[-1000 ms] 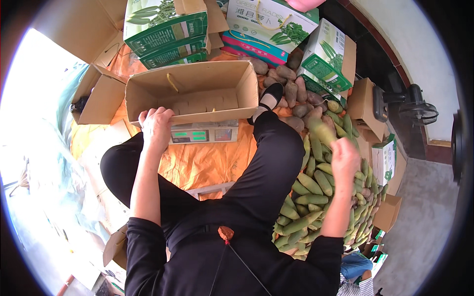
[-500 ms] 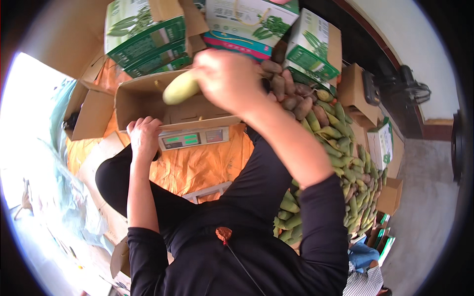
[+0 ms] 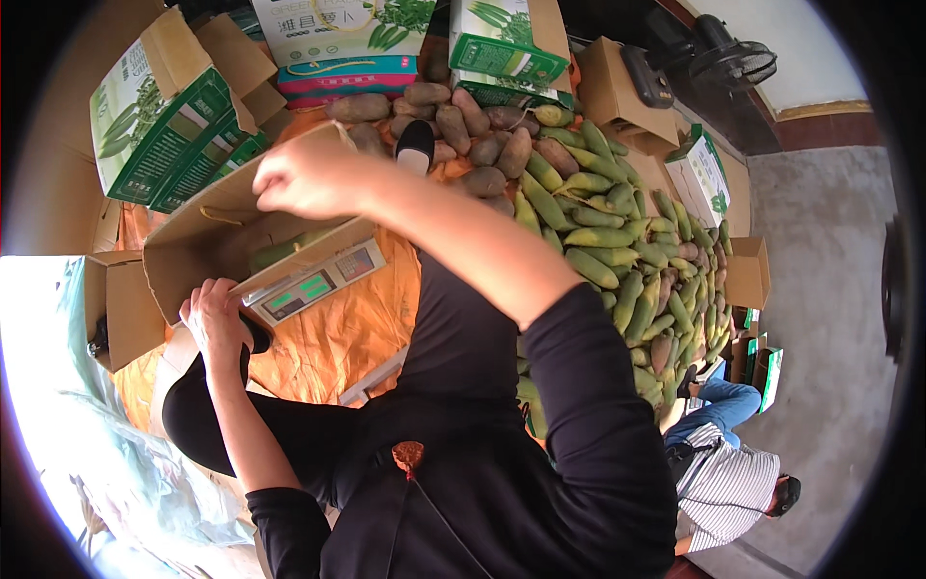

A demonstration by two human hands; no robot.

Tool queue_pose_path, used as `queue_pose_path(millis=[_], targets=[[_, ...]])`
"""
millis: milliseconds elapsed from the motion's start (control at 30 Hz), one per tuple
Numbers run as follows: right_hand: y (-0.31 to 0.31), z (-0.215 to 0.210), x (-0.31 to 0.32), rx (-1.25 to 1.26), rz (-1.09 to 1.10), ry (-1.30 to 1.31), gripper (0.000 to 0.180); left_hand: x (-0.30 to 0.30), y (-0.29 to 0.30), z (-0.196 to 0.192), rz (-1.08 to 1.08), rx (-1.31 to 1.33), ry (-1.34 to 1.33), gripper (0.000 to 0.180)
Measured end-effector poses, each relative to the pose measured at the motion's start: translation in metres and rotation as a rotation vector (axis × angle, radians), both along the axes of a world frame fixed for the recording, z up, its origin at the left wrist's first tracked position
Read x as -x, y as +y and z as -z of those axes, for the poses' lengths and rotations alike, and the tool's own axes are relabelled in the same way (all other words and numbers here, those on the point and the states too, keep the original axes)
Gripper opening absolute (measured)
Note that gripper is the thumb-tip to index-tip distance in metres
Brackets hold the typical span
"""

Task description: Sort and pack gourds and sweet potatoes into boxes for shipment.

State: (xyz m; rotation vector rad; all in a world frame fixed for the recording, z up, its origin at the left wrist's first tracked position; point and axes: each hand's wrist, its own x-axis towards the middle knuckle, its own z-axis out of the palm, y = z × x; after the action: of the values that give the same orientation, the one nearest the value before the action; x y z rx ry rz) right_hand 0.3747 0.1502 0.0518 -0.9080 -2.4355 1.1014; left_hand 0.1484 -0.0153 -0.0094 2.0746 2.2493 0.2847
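A long open cardboard box (image 3: pixel 207 253) rests on a digital scale (image 3: pixel 313 286) with a lit green display. My left hand (image 3: pixel 214 317) grips the box's near edge at its left end, fingers over the rim. Inside lies a green radish (image 3: pixel 289 249), partly hidden by the near wall. Over the box's right part hovers my right hand (image 3: pixel 313 176), its fingers curled in and slightly blurred, with nothing visible in them. To the right spreads a large pile of green radishes (image 3: pixel 598 237), and reddish-brown radishes (image 3: pixel 473 125) lie toward its far end.
Printed green-and-white cartons (image 3: pixel 159 121) stand at far left, others (image 3: pixel 502 43) at the back. An orange sheet (image 3: pixel 323 338) covers the floor. A black fan (image 3: pixel 728 63) is at far right. Another person (image 3: pixel 723 482) in a striped shirt is at lower right.
The radish that my right hand carried now lies in the box, and that hand no longer holds it. The view has swung right, bringing the other person further in. My left hand stays on the rim.
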Motion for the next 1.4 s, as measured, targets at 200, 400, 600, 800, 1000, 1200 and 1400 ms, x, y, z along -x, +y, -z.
queue_pose_path(millis=[200,400,600,800,1000,1200,1400], targets=[[-0.008,0.009,-0.186,0.106,0.565,-0.023,0.027,0.007,-0.004,0.0,-0.031,0.008,0.054,0.017],[-0.134,0.154,-0.352,0.163,0.953,-0.403,0.024,0.009,-0.006,-0.001,-0.007,0.059,0.08,0.017],[-0.296,0.233,-0.415,0.361,1.442,-0.803,0.024,0.008,-0.005,0.005,0.037,0.029,0.062,0.017],[-0.365,0.206,-0.428,0.533,1.915,-0.862,0.055,0.014,-0.006,0.003,0.008,0.018,0.043,0.013],[-0.388,0.238,-0.449,0.723,2.1,-0.559,0.083,0.004,-0.003,0.002,0.008,0.002,0.015,0.013],[-0.333,0.204,-0.395,0.777,1.799,-0.987,0.079,0.004,-0.006,-0.001,-0.03,0.009,0.033,0.013],[-0.319,0.208,-0.382,0.769,1.556,-1.102,0.08,-0.002,-0.003,0.0,-0.05,-0.003,-0.001,0.012]])
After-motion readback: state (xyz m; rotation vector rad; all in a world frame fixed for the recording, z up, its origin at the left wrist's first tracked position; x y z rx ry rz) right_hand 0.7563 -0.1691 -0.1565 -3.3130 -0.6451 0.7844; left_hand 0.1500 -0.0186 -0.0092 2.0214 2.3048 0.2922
